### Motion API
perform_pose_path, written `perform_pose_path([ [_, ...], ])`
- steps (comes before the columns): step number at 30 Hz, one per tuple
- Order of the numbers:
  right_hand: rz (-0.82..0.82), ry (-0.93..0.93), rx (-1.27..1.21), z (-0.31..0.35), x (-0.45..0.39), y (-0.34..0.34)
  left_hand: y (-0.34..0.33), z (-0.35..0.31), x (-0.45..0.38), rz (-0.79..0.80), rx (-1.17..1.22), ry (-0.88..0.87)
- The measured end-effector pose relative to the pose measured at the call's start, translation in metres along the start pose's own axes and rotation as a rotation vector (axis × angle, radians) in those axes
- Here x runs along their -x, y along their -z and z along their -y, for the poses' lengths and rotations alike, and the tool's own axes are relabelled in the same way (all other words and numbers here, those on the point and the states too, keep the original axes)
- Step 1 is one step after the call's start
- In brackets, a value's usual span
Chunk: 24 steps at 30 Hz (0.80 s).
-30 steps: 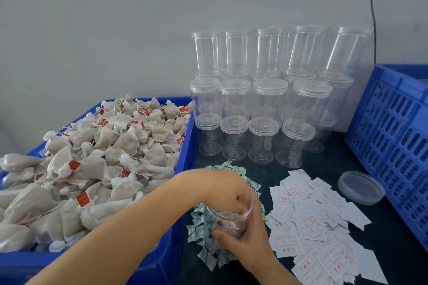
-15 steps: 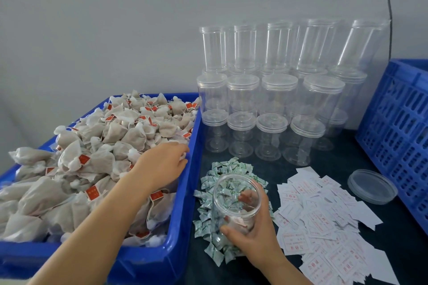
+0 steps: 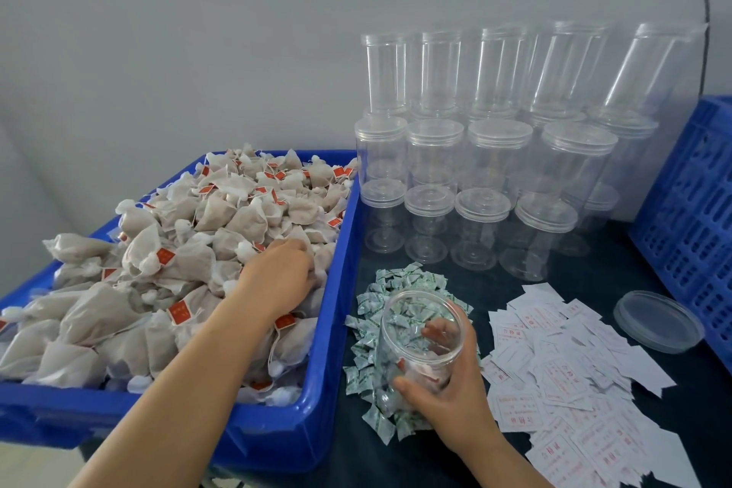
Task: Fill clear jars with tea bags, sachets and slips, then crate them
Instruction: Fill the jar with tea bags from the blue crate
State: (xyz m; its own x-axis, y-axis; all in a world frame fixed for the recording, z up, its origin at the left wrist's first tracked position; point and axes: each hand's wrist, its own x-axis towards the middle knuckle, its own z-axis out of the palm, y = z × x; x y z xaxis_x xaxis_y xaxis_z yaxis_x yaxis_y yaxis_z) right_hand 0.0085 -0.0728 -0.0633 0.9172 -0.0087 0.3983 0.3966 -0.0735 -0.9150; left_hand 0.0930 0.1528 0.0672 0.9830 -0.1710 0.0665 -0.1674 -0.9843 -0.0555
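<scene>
While the right hand (image 3: 443, 380) grips an open clear jar (image 3: 420, 337) tilted over the green sachets (image 3: 400, 289) on the dark desk (image 3: 495, 289), the left hand (image 3: 281, 277) lies on the tea bags (image 3: 198, 250) in the blue bin (image 3: 336, 329), fingers curled into them; whether it grasps any, I cannot tell. White slips (image 3: 574, 368) lie just right of the jar.

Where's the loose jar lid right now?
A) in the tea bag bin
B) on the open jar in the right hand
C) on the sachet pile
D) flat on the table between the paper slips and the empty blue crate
D: the loose lid lies flat on the dark table, right of the paper slips and beside the empty blue crate; the jar gripped by the right hand is uncapped.
</scene>
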Motion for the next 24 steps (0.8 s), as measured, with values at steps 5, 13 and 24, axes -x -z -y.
perform_pose_path([
  [5, 0.007, -0.036, -0.01, 0.0, 0.001, 0.001, 0.002, -0.003, 0.001, 0.001, 0.047, 0.038],
  [13, 0.006, -0.038, 0.003, 0.002, 0.002, 0.0, 0.002, -0.001, 0.003, -0.261, 0.073, 0.053],
  [24, 0.015, -0.044, -0.008, 0.005, 0.001, 0.0, 0.033, -0.007, 0.011, -0.53, 0.451, 0.055],
])
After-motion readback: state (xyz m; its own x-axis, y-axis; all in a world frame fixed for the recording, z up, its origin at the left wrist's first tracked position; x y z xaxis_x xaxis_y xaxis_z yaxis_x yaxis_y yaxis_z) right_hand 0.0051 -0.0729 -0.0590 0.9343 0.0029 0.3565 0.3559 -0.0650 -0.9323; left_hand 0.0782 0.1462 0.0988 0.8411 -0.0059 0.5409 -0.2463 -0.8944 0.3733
